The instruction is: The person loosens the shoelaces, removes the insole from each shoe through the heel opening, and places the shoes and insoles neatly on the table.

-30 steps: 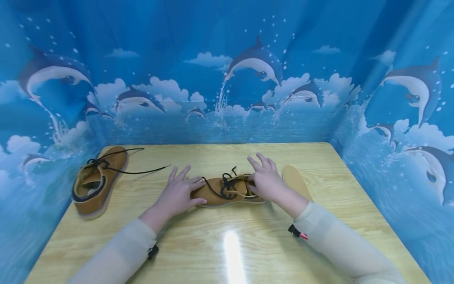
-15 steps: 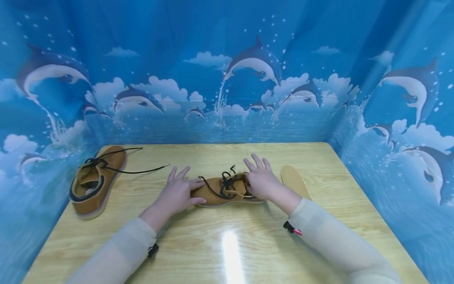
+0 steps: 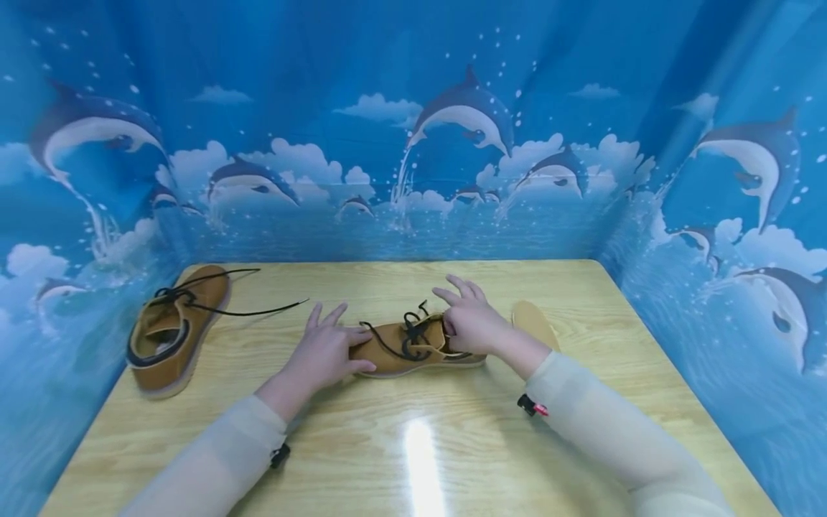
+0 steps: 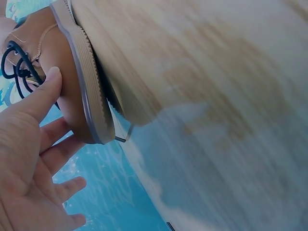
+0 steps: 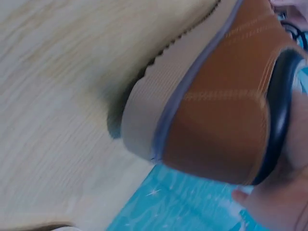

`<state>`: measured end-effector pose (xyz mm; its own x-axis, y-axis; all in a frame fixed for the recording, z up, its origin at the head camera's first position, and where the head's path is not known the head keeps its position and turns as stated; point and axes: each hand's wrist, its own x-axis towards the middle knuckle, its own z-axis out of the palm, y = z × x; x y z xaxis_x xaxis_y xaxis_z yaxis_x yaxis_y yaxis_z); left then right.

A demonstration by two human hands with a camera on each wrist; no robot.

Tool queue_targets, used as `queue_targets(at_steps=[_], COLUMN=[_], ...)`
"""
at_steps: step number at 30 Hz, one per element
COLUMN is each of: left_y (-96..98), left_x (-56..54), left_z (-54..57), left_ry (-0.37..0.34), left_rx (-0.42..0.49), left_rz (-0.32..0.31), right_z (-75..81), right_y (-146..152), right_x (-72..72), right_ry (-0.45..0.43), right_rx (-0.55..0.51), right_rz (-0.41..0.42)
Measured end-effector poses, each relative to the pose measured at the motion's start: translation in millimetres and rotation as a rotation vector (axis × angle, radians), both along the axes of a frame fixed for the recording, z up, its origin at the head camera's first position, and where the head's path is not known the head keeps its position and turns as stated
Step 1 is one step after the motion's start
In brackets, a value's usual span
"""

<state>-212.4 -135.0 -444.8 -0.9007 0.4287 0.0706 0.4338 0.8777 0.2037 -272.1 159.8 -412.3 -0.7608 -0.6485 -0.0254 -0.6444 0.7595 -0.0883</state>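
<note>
A tan leather shoe (image 3: 390, 347) with black laces (image 3: 413, 337) lies sole down across the middle of the table, toe to the left. Round its toe, my left hand (image 3: 318, 361) holds it; in the left wrist view the thumb is on the upper and two fingers are at the toe tip, the others spread apart. My right hand (image 3: 474, 327) reaches into the shoe's opening at the heel end, its other fingers raised. Those inside are hidden, so their hold cannot be seen. The right wrist view shows the heel (image 5: 216, 130) and its dark padded collar (image 5: 281, 110).
To the right of the shoe, partly behind my right forearm, lies a flat tan insole (image 3: 535, 324). A second tan shoe (image 3: 174, 334) stands at the table's left edge, its black laces trailing right. A blue dolphin-print curtain (image 3: 400, 129) surrounds the wooden table (image 3: 349, 445).
My right hand has shifted slightly left and further into the shoe's opening, its raised fingers tilting left. The shoe's heel has turned a little. My left hand stays on the toe.
</note>
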Motion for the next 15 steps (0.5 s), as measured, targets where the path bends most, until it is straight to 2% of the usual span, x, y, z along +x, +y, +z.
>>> queue_targets(at_steps=[3,7,12,15], left_y=[0.4,0.0,0.8,0.9], left_x=[-0.5,-1.0,-1.8,-1.9], left_z=[-1.1,-3.1,-4.5,-4.1], left_ry=[-0.001,0.002,0.003,0.007], left_rx=[-0.005,-0.001,0.012,0.009], left_rz=[0.004,0.006,0.002,0.005], right_z=[-1.6,-9.5,-25.2,-31.9], right_y=[9.8,20.6,29.7,33.3], right_x=[-7.4,-18.5,-27.2,-29.5], right_ry=[-0.164,-0.371,-0.531,-0.644], right_rx=[-0.178,-0.376,-0.61,-0.85], right_rz=[0.03,0.029,-0.018,-0.029])
